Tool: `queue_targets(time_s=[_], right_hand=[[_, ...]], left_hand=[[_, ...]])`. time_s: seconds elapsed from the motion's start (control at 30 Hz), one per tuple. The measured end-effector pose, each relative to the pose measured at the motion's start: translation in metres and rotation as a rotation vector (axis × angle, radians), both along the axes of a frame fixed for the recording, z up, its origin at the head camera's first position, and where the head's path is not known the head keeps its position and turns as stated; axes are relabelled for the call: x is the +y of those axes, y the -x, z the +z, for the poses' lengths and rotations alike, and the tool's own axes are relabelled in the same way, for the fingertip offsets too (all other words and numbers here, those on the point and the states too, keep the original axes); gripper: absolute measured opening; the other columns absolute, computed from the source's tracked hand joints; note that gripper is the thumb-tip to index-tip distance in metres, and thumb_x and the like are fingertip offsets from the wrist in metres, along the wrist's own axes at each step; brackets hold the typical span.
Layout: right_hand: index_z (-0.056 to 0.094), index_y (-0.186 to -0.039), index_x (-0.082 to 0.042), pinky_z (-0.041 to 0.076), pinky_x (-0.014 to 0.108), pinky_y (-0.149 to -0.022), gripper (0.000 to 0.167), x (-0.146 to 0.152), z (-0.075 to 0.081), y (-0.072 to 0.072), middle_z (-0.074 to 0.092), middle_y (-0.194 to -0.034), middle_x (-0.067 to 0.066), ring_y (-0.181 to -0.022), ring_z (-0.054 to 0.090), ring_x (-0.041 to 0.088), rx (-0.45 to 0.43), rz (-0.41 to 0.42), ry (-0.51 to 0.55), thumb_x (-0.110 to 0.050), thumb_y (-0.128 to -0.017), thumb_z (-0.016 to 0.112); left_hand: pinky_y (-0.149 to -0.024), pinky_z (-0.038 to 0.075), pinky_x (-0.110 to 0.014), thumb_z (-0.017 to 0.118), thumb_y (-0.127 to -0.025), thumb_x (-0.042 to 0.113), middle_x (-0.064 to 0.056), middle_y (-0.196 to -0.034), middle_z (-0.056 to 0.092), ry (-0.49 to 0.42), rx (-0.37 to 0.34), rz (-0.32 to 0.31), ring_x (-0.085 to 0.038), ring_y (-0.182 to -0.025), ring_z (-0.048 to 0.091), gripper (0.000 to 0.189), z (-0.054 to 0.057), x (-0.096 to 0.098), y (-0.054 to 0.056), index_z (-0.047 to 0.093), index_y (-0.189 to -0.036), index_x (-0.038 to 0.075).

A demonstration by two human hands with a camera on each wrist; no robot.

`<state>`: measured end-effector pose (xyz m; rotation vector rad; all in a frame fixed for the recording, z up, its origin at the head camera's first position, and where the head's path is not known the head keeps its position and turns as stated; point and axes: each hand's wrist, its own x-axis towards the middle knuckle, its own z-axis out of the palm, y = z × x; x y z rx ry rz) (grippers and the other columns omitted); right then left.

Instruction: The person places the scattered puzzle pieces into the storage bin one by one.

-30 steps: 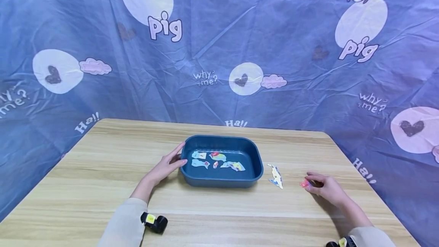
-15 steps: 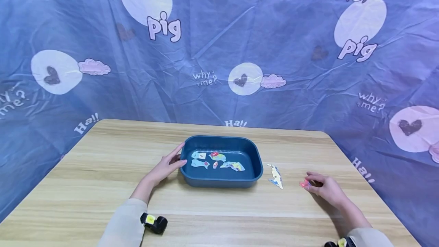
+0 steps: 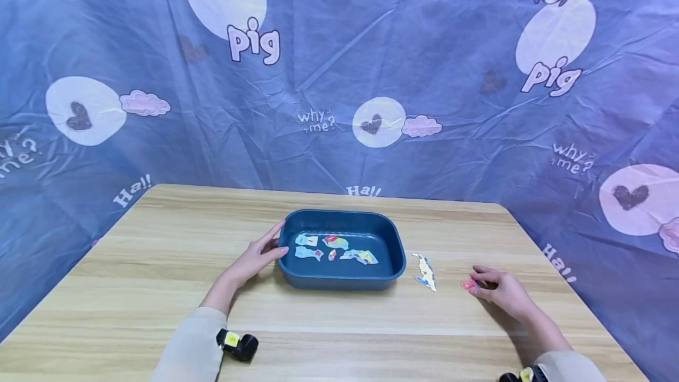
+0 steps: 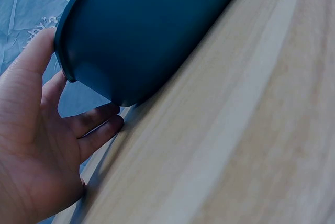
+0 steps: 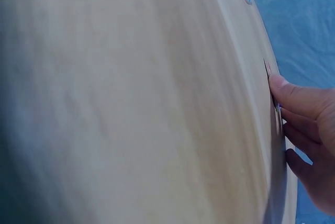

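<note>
The main risk lies with the right hand (image 3: 498, 291), whose thumb and fingers pinch the small red scrap (image 3: 468, 283) by one side, to the right of the blue tray (image 3: 342, 282) and well apart from it. The scrap looks thin and flimsy, so too light a pinch could let it slip, and too hard a one could crumple it. Whether its free edge touches the table (image 3: 345, 338) cannot be told; if it does, dragging rather than lifting could fold that edge under.

Between the tray and this hand lies the blue-and-white scrap (image 3: 426, 273), flat on the table just beside the tray's right end. A low sweep leftward could brush it and push it out of place or under the tray's wall.

The left hand (image 3: 256, 260) holds the tray's left end, its thumb over the rim and its other fingers spread against the outside. Five scraps (image 3: 359, 257) rest apart from one another on the tray's floor. A tug or a downward press on that one end could tilt or shift the tray, sliding those loose pieces together, perhaps over each other.
</note>
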<state>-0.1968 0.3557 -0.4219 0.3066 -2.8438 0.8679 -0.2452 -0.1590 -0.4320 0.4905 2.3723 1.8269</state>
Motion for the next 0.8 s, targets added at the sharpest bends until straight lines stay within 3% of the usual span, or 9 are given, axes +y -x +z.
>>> queue_targets(time_s=[0.1, 0.23, 0.37, 0.63, 0.8], right_hand=[[0.061, -0.1, 0.008, 0.023, 0.003, -0.076, 0.044, 0.001, 0.0, 0.0, 0.05, -0.114, 0.024, -0.108, 0.04, 0.04, -0.002, 0.014, 0.001, -0.023, -0.069, 0.071], [0.062, -0.098, 0.007, 0.023, 0.003, -0.075, 0.042, 0.001, 0.0, 0.0, 0.051, -0.113, 0.024, -0.107, 0.041, 0.04, 0.01, 0.015, -0.003, -0.022, -0.069, 0.072], [0.063, -0.096, 0.007, 0.025, 0.005, -0.077, 0.039, 0.0, -0.002, 0.001, 0.052, -0.111, 0.024, -0.106, 0.043, 0.04, 0.024, 0.003, 0.0, -0.02, -0.069, 0.072], [0.064, -0.095, 0.005, 0.024, 0.005, -0.078, 0.037, -0.001, -0.003, 0.002, 0.053, -0.111, 0.022, -0.105, 0.044, 0.039, 0.05, -0.01, -0.013, -0.02, -0.07, 0.071], [0.064, -0.093, 0.005, 0.024, 0.007, -0.08, 0.032, -0.002, -0.005, 0.001, 0.055, -0.107, 0.022, -0.103, 0.045, 0.041, 0.098, -0.005, -0.013, -0.016, -0.069, 0.072]], left_hand=[[-0.099, 0.01, -0.048, 0.057, -0.083, 0.032, -0.019, -0.122, 0.045, 0.005, 0.006, 0.001, -0.026, -0.115, 0.039, 0.065, 0.0, 0.0, 0.0, 0.021, -0.138, 0.026], [-0.095, -0.01, -0.05, 0.056, -0.083, 0.033, -0.019, -0.121, 0.046, 0.029, 0.023, 0.003, -0.026, -0.114, 0.039, 0.065, 0.001, 0.0, -0.001, 0.021, -0.138, 0.026], [-0.092, -0.018, -0.049, 0.055, -0.084, 0.033, -0.019, -0.121, 0.046, 0.047, 0.035, 0.006, -0.027, -0.114, 0.039, 0.065, 0.002, 0.0, -0.001, 0.021, -0.138, 0.026], [-0.093, -0.016, -0.049, 0.055, -0.084, 0.033, -0.019, -0.121, 0.046, 0.054, 0.027, 0.012, -0.026, -0.115, 0.039, 0.065, 0.003, 0.001, -0.002, 0.02, -0.138, 0.026], [-0.097, -0.005, -0.051, 0.055, -0.085, 0.026, -0.023, -0.123, 0.043, 0.023, -0.003, -0.006, -0.029, -0.116, 0.037, 0.064, 0.013, 0.003, -0.008, 0.019, -0.139, 0.021]])
